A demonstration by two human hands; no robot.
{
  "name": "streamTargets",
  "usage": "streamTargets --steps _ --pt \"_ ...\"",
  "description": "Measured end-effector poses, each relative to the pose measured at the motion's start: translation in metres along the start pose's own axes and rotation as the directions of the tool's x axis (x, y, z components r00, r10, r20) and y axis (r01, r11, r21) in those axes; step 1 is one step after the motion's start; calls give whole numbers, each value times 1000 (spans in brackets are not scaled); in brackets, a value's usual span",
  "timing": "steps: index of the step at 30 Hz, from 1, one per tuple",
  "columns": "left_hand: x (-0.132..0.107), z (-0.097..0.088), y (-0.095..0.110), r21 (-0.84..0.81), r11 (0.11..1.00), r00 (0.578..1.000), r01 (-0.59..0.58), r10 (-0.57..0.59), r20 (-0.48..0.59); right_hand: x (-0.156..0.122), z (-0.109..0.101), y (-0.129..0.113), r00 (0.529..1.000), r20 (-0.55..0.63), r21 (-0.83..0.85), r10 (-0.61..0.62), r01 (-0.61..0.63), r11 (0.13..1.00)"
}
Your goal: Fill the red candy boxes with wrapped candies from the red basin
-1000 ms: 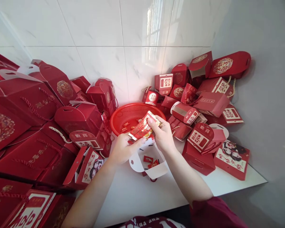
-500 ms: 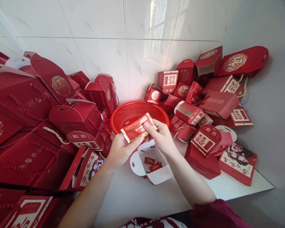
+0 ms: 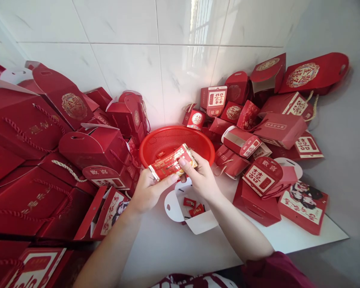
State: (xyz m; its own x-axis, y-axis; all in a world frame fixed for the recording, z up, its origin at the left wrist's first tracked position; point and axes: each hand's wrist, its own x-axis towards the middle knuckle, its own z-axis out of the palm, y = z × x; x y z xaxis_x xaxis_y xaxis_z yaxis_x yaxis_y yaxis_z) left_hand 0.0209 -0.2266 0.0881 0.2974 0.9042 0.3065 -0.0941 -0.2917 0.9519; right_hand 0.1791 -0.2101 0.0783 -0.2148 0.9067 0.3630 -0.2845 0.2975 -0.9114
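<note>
Both of my hands hold one flat red and gold packet (image 3: 171,161) above the white table. My left hand (image 3: 148,190) grips its lower left end, fingers curled under it. My right hand (image 3: 200,178) pinches its right end between thumb and fingers. Directly below stands an open box (image 3: 195,224) with white flaps, and a few small red wrapped sweets (image 3: 193,206) lie inside it. Just behind the packet sits a round red plastic basket (image 3: 168,138) with a few small red items in its bottom.
Large red gift boxes with rope handles (image 3: 33,160) are piled along the left. Several smaller red boxes (image 3: 267,128) are heaped at the right and back against the white tiled wall. The table's right edge (image 3: 333,236) drops off beside a grey wall.
The packet has tilted flatter and shifted slightly left and down between my hands. The view has drifted a little, so the piles sit slightly higher in the picture.
</note>
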Motion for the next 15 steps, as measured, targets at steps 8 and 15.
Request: streamTargets --steps 8,15 --pt "-1 -1 2 11 1000 1000 19 -18 -4 1 2 1 1000 2 61 21 -21 998" --pt "-1 1 1 39 999 1000 13 -13 -17 4 0 3 997 29 69 66 -68 995"
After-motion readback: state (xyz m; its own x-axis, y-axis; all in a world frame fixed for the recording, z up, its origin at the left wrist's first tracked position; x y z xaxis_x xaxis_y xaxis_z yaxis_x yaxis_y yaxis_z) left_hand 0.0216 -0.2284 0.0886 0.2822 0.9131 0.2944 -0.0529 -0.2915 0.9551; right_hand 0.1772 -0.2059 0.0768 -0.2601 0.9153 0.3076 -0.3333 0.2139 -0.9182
